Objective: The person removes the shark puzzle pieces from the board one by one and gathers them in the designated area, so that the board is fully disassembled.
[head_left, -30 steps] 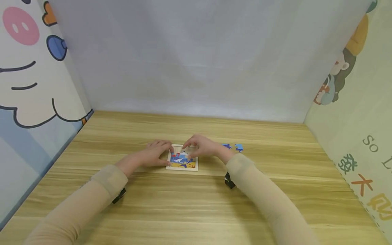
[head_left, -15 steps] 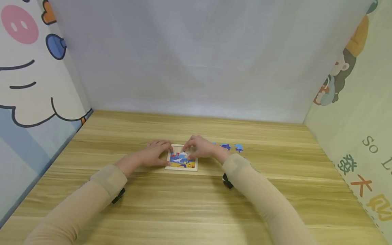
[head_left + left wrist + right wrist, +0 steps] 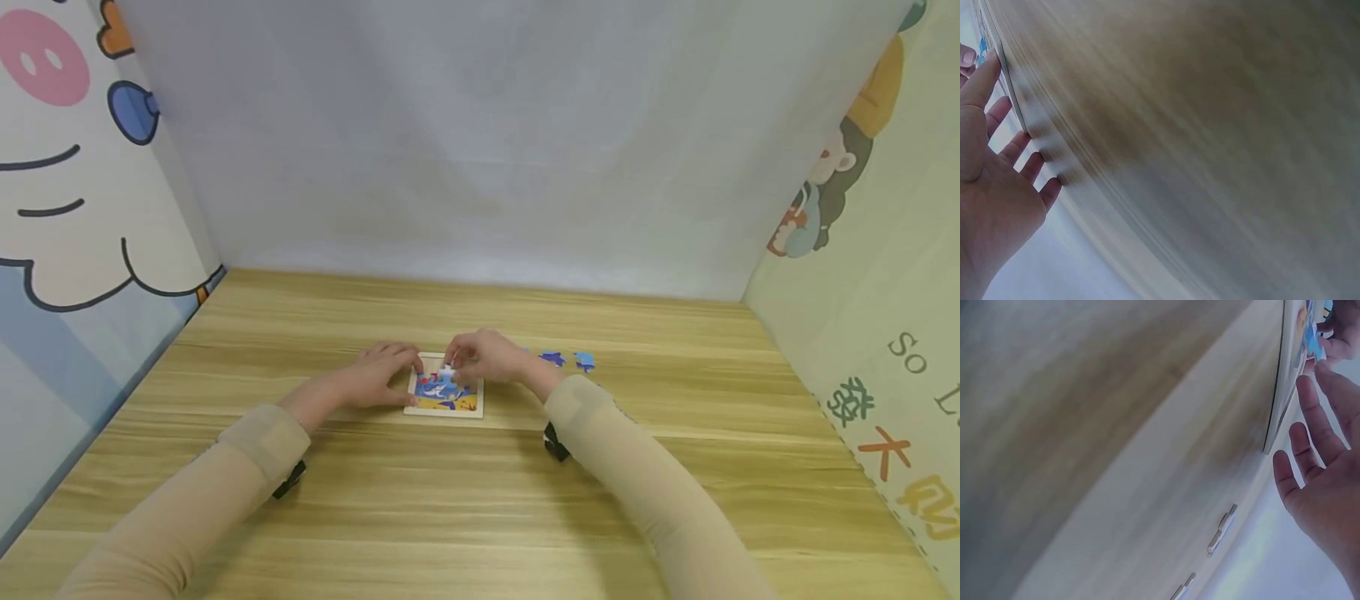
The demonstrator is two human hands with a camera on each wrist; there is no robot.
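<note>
A small jigsaw puzzle in a pale wooden frame lies on the table, showing a sea picture with yellow sand along its near side. Bare wood shows in its far part. My left hand rests at the frame's left side, thumb by the near corner and fingertips farther up that edge. Over the puzzle's far middle, my right hand pinches a pale blue and white puzzle piece between thumb and fingertips. In the right wrist view, the blue piece shows just beyond the fingertips.
Beyond my right wrist lie loose blue puzzle pieces: a dark blue one, a lighter one and one partly hidden by the hand. A grey-white cloth hangs behind the table, with printed panels at both sides.
My right hand's fingertips have shifted slightly left over the puzzle with the piece. A loose piece behind the right hand has come partly into sight. My left hand stays at the frame.
</note>
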